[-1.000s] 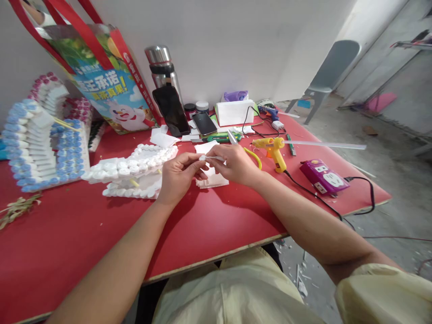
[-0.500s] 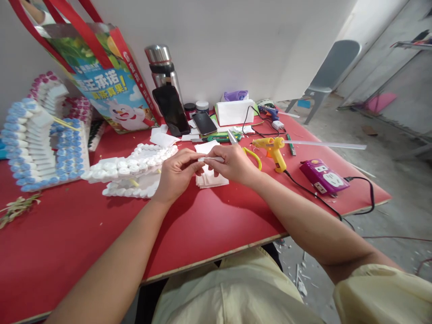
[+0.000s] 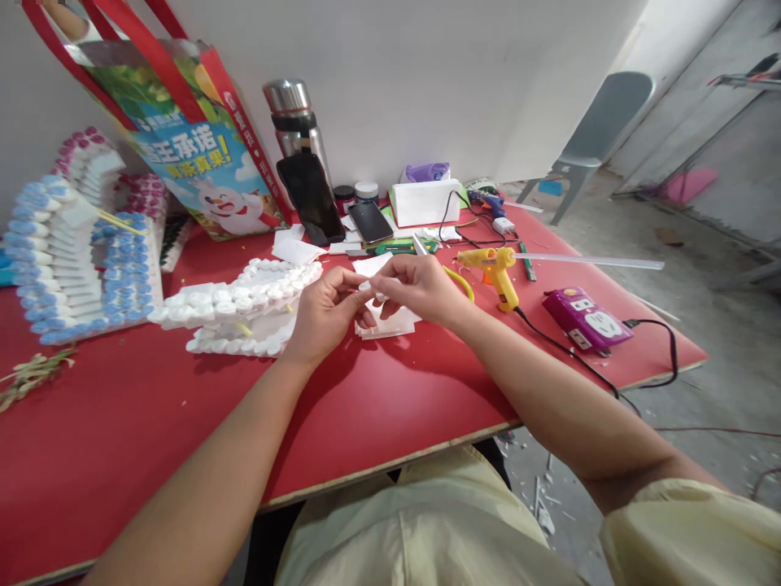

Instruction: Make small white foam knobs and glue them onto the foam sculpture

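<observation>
My left hand point(image 3: 322, 316) and my right hand point(image 3: 420, 289) meet above the table, fingertips pinched together. Between them is a small piece of rolled white paper point(image 3: 365, 286), mostly hidden by the fingers. Under the hands lies a small pile of white paper sheets point(image 3: 390, 328). Left of my left hand stands a white structure made of many small rolled pieces point(image 3: 223, 303), with a yellow stick point(image 3: 242, 329) showing inside it. To the right of my right hand, the yellow handles of scissors point(image 3: 460, 283) show, partly covered by the hand.
A yellow glue gun point(image 3: 501, 277) with a long clear stick and a purple power box point(image 3: 586, 319) with cables lie on the right. Behind are two phones point(image 3: 310, 199), a steel flask point(image 3: 296, 122) and a tissue pack point(image 3: 425, 203). A shopping bag point(image 3: 201, 155) and blue-and-white structures point(image 3: 79, 260) stand left.
My right fingers have shifted inward and curled over the white roll, whose longer end showed before and is now hidden. My left hand has barely moved.
</observation>
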Demonstrator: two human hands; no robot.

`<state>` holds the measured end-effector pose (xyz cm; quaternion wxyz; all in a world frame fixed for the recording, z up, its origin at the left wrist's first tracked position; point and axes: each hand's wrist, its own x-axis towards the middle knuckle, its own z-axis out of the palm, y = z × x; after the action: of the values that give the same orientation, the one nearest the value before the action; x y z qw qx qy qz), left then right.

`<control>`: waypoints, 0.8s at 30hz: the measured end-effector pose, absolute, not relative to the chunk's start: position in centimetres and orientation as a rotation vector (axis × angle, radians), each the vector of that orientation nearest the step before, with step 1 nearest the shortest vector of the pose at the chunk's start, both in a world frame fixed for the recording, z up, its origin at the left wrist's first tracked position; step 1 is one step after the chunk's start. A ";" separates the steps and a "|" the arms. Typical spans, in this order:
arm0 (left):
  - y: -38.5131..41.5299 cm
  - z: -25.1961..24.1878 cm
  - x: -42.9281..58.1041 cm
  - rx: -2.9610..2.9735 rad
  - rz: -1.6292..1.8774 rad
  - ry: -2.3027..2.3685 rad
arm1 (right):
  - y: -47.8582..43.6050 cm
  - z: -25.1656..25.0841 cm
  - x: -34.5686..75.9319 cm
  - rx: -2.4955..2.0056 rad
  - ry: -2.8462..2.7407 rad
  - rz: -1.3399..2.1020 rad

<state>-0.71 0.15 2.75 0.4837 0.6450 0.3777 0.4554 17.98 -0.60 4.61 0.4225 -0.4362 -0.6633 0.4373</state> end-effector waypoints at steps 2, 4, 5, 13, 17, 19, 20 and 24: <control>0.3 2.8 -1.0 1.605 1.088 0.912 | -0.1 4.8 18.3 -1.054 -1.394 1.510; 0.5 2.7 -1.3 1.656 1.063 0.922 | 0.5 4.9 18.6 -1.030 -1.202 1.804; 0.5 2.7 -1.4 1.690 1.059 0.936 | 0.7 4.8 18.7 -1.019 -1.150 1.901; 0.5 2.7 -1.6 1.769 1.025 0.903 | 0.7 4.3 19.0 -0.917 -1.088 2.004; 0.5 2.5 -1.6 1.774 1.023 0.901 | 0.7 4.3 19.1 -0.898 -1.127 1.997; 0.6 2.4 -1.6 1.761 1.030 0.888 | 0.7 4.3 19.2 -0.880 -1.144 2.002; 0.6 2.5 -1.6 1.755 1.030 0.884 | 0.7 4.3 19.2 -0.869 -1.158 2.002; 0.5 2.7 -1.5 1.739 1.029 0.896 | 0.6 4.4 19.2 -0.899 -1.244 1.911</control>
<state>-1.52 0.46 2.66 0.4489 0.7031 0.3622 0.4159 19.23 0.63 4.43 0.3387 -0.3452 -0.4774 0.7336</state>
